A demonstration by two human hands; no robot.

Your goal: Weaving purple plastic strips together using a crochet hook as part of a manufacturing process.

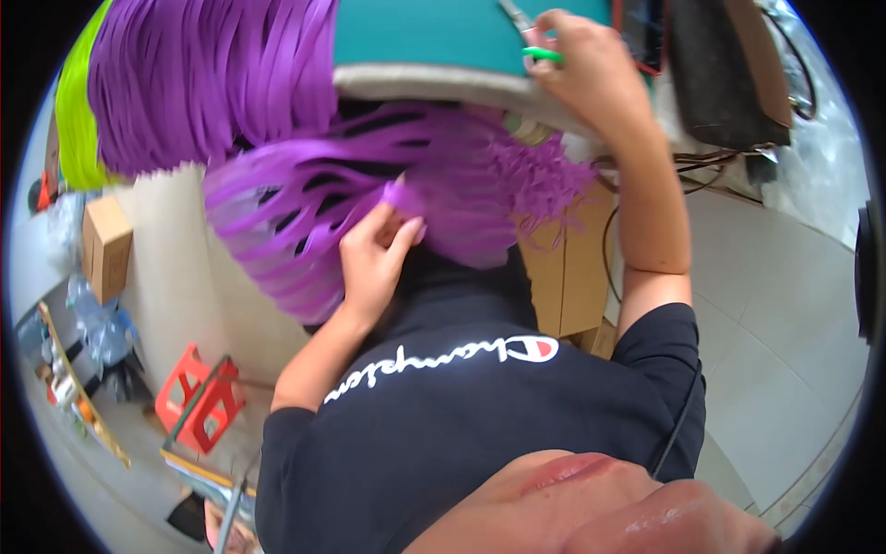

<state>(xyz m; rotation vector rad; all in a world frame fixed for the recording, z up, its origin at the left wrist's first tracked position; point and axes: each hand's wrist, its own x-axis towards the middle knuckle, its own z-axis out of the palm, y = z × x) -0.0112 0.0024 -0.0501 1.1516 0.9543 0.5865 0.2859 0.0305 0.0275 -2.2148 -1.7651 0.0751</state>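
Observation:
Long purple ribbon strips (pixel 277 217) spread across my lap, with a frayed tangle of short purple ends (pixel 549 185) at their right. My left hand (pixel 374 254) is over the lap, its thumb and fingers pinching a purple strip (pixel 402 196). Up on the green tabletop (pixel 425 37), my right hand (pixel 591 74) has its fingers closed around small scissors (pixel 543 54) with a green handle, the metal blades pointing away from me. The fingers partly hide the handle. A thick bundle of purple strips (pixel 212 78) hangs over the table at the far left.
Lime-green strips (pixel 78 111) hang beside the purple bundle. A red-edged phone (pixel 640 32) and a dark case (pixel 729 78) lie right of my right hand, with cables (pixel 692 166) below. Left stand a cardboard box (pixel 106 247) and a red stool (pixel 198 397). Grey padding (pixel 434 83) lines the table edge.

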